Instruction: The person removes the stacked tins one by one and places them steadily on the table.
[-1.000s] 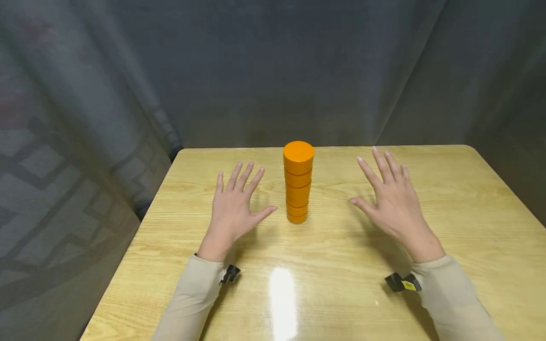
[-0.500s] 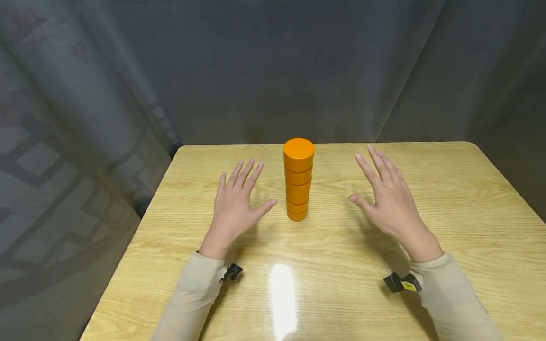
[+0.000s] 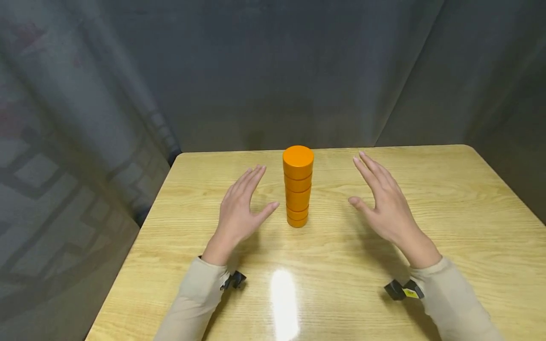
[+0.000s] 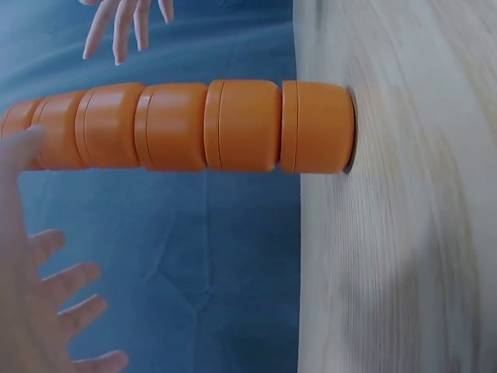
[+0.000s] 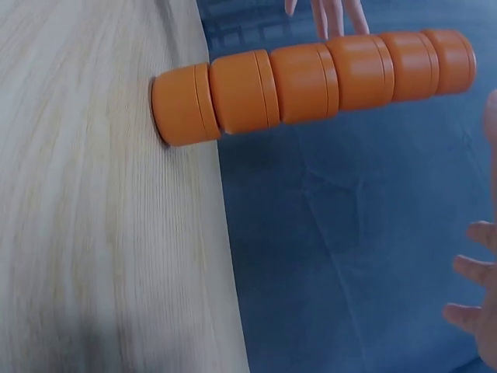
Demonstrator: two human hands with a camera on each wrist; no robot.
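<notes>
Fingers (image 3: 249, 177) of left hand (image 3: 239, 213) straight and spread, holding nothing; same for right hand (image 3: 384, 208), fingers (image 3: 371, 170) extended, thumb out toward the middle. Both hands hover either side of the stack (image 3: 297, 187), palms turned inward, near it but not touching.

Stack = orange discs piled upright, approx. centre of the surface (image 3: 426, 265), toward the far edge. Wrist views show six-ish pieces w/ grooves between them; exact count hard to tell. In left wrist view the stack (image 4: 194, 128) runs sideways across frame, base on the wood; right wrist view shows the stack (image 5: 311, 81) likewise, w/ a slight bend along its length, so pieces don't sit perfectly in line.

Handling, as a judgement: discs look rigid, smooth, painted, prob. wood or plastic, light each. Not fragile. Loose-stacked, nothing joins them, so the column is tippy: narrow base vs. height, and a sideways nudge up top would likely shear it at a groove. Glossy sides may be a bit slippery.

Where to hold: for one disc, pinch top piece by its rim, thumb opposite fingers, lift straight up. For the whole column, press from both sides low and high together, or steady the base.

Dark curtain (image 3: 273, 71) hangs behind.
</notes>
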